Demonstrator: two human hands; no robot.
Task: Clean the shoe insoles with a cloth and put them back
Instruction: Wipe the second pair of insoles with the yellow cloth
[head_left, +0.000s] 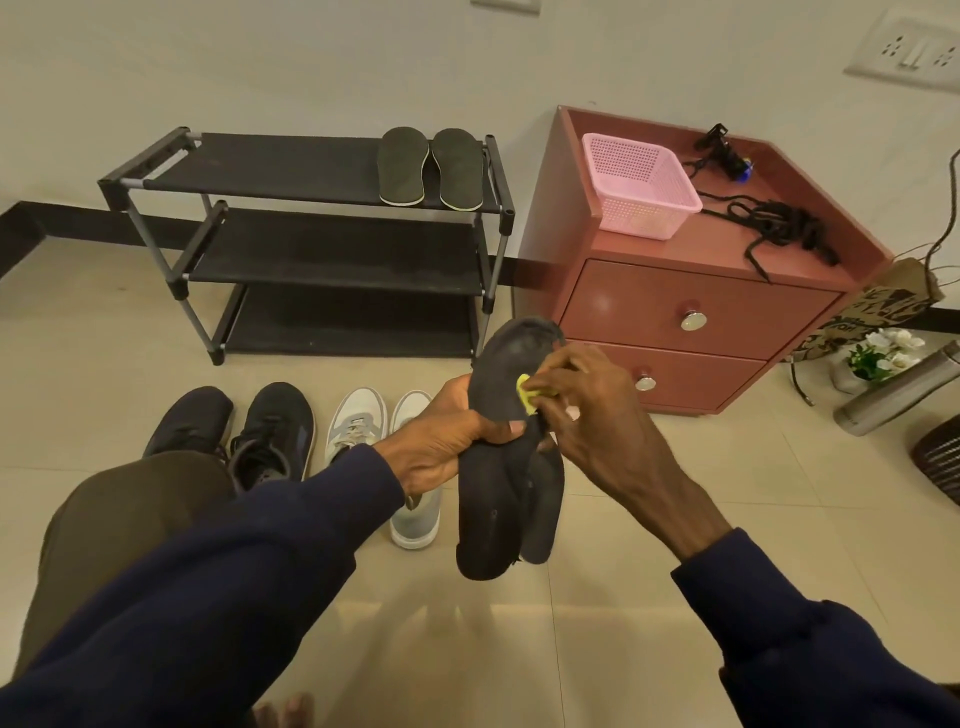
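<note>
So we were mid-wipe: our left hand (447, 447) was clamped around two dark insoles (506, 467) held together at their middle, toes up, heels hanging below the grip. Our right hand (587, 415) had its fingers pinched shut on a small yellow-green cloth (529, 396), pressed against the upper part of the front insole just above the left thumb. Beyond both hands, another pair of insoles (431, 167) lay on top of the shoe rack (311, 228), and the black sneakers (234, 431) and grey sneakers (384, 441) stood on the floor left of the left hand. By our reckoning, the next move called for steady strokes down toward the heel, then switching to the rear insole.
</note>
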